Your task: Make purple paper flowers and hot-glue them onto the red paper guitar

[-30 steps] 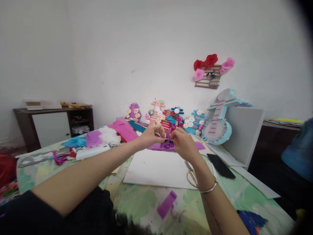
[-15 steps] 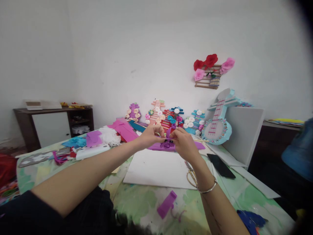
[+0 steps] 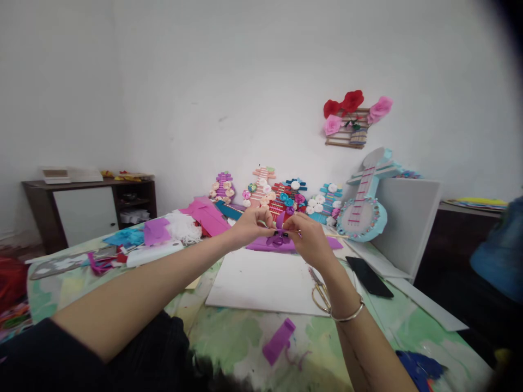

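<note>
The left hand (image 3: pixel 259 224) and right hand (image 3: pixel 301 233) pinch a small purple paper piece (image 3: pixel 280 222) between their fingertips, above the far edge of a white board (image 3: pixel 261 280); gold-handled scissors (image 3: pixel 321 295) lie beside the right wrist.

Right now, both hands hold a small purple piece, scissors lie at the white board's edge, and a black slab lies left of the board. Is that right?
Not quite: in the head view the black slab lies right of the white board. The left hand and right hand do hold the purple piece, and the scissors lie at the board's edge.
</note>
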`<state>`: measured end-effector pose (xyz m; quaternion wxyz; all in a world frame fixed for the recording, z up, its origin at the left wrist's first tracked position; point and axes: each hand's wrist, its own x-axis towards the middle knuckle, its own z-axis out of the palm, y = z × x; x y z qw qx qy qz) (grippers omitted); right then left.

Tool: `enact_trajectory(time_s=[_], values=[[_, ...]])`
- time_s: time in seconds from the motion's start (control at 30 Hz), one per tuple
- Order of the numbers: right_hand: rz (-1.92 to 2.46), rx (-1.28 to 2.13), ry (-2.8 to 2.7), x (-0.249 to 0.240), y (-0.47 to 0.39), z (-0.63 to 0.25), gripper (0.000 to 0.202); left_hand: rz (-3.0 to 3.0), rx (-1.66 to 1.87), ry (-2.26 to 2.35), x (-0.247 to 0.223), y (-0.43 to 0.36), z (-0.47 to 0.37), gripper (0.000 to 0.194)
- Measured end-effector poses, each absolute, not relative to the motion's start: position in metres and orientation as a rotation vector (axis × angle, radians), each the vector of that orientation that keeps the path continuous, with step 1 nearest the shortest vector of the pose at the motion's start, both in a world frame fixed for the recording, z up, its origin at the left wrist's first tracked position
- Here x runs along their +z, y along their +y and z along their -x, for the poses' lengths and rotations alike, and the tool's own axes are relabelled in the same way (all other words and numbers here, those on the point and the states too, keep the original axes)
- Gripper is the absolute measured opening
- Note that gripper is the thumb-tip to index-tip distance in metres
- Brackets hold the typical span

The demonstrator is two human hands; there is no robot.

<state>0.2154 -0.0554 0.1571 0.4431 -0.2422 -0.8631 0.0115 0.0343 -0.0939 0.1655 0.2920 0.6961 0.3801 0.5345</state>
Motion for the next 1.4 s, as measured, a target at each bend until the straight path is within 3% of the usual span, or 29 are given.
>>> enact_trajectory(time_s=[0.47,0.73,0.93,1.07,1.4], values=[[0.627,0.013,-2.117,0.167,-0.047,-0.236,0.017,-1.804,1.462,1.039,0.165,-0.09,-0.029,0.019],[0.758,0.325,-1.992,0.163,-0.015,-0.272,0.014,-1.768,1.404,1.028,0.163,-0.089,-0.028,0.02],[0.602,0.576,-2.034,0.158,-0.029,-0.241,0.014,-1.758,1.268,0.978,0.161,-0.094,-0.032,0.021],[0.416,0.917,-2.082,0.156,-0.043,-0.223,0.015,-1.744,1.206,0.938,0.161,-0.097,-0.033,0.022],[0.348,1.032,-2.006,0.153,-0.042,-0.22,0.021,-1.695,1.257,0.95,0.166,-0.101,-0.034,0.023]])
